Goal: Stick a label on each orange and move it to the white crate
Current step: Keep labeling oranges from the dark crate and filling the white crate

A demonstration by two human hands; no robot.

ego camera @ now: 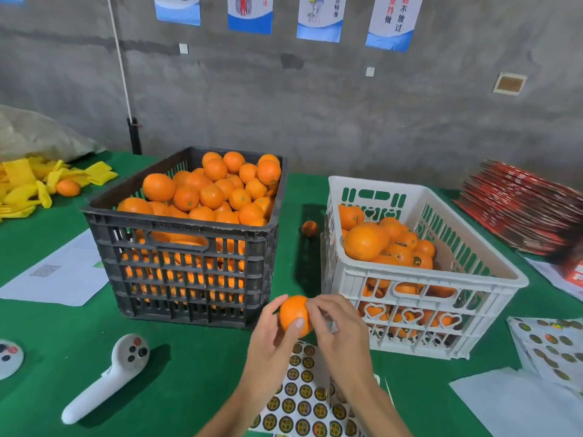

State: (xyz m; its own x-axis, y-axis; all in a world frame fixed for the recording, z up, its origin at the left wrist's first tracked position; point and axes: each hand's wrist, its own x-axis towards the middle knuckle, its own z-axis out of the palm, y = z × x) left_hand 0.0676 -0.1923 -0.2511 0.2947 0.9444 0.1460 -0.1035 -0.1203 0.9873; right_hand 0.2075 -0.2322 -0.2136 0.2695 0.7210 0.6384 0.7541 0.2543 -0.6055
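Orange (pixel 293 313): you cradle it in your left hand (pixel 271 342), thumb curled over its smooth round skin, just left of the white crate (pixel 419 326). Your right hand (pixel 340 329) has its fingertips bent onto it, seemingly pressing a label; I can't see one. Next, lift it over the crate's slotted plastic wall.

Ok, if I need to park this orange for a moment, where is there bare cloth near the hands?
Bare green cloth lies in front of the black crate, between the white controller and the sticker sheet. The gap between the black crate and the white crate is narrow and holds a small orange. Right of the white crate, papers crowd the cloth.
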